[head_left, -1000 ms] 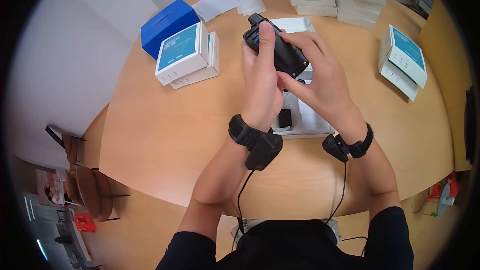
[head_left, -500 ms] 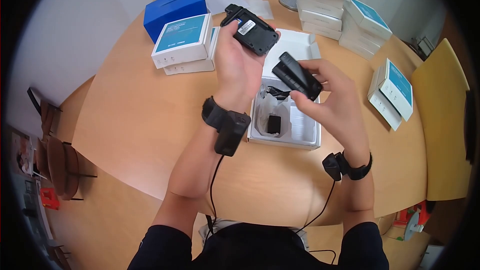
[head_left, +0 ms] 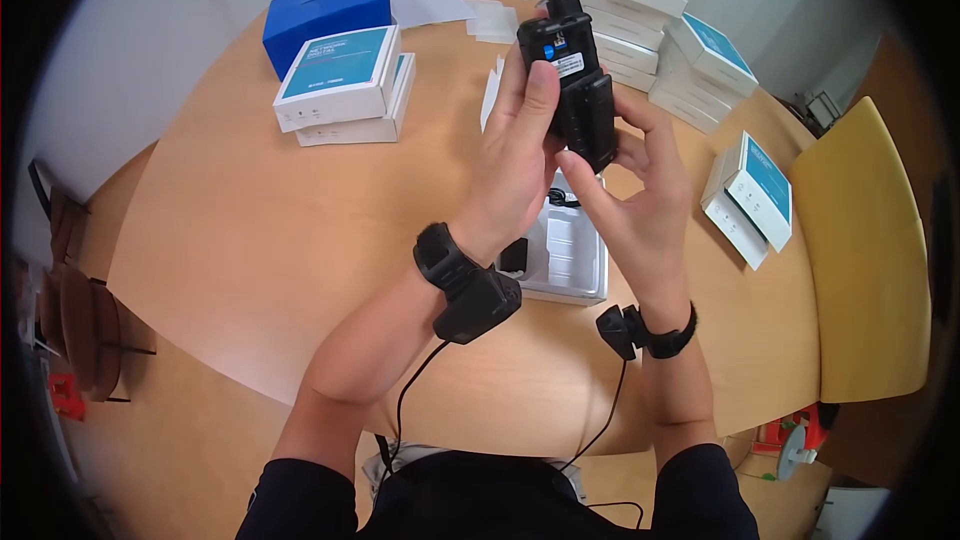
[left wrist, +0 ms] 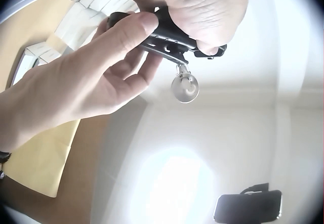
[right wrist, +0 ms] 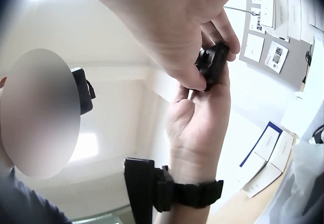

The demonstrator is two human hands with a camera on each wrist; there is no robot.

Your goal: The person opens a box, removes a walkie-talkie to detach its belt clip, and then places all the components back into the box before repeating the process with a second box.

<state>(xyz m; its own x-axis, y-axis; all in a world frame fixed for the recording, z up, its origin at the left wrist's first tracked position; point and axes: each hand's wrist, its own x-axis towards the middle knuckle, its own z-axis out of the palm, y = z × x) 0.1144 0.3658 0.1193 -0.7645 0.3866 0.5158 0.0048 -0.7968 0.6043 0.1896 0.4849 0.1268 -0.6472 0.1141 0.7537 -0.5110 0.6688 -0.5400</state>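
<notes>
In the head view the left hand (head_left: 510,155) grips a black handheld device (head_left: 566,52) with a white label, its thumb lying along the side. The right hand (head_left: 645,195) pinches a ribbed black block (head_left: 588,120) between thumb and fingers, against the device's lower part. Whether the block is seated cannot be told. In the left wrist view a clear round piece (left wrist: 185,87) dangles beneath the black parts. Below the hands stands an open white box (head_left: 572,295) with a moulded tray; a black adapter (head_left: 513,256) and a cable (head_left: 562,198) lie inside.
Two white-and-teal boxes (head_left: 340,75) are stacked at left beside a blue box (head_left: 328,15). Taller stacks of white boxes (head_left: 625,0) stand at the back right, more boxes (head_left: 752,195) at right by a yellow chair (head_left: 865,260). Papers (head_left: 430,3) lie at the back.
Half a second ago the block was held apart from the device; now the two touch. The left hand has moved right and turned, and its thumb lies across the device's edge.
</notes>
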